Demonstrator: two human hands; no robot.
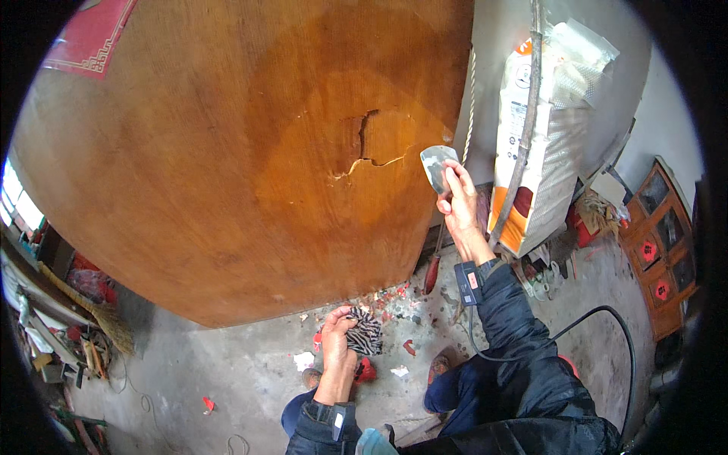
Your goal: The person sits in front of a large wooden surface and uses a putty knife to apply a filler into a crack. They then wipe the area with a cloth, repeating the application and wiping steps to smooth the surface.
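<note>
With right hand (459, 201) pinched closed at two o'clock, grips flat grey plate (435, 167) by one edge, leaving the other free before cracked wooden panel (280, 163), perhaps without touching; with left hand (336, 345) curled in at six o'clock, pinches zebra-striped cloth (365, 332), leaving folds loose.

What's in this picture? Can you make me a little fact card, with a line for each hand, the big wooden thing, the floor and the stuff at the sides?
Left hand: holds a striped cloth
Right hand: holds a flat grey plate, near the panel's right edge
Big wooden thing: brown panel with a jagged crack
Floor: grey, littered with red and white scraps
Right side: white-and-orange sack, a stick in front; brown cabinet farther right
Left side: straw broom
</note>
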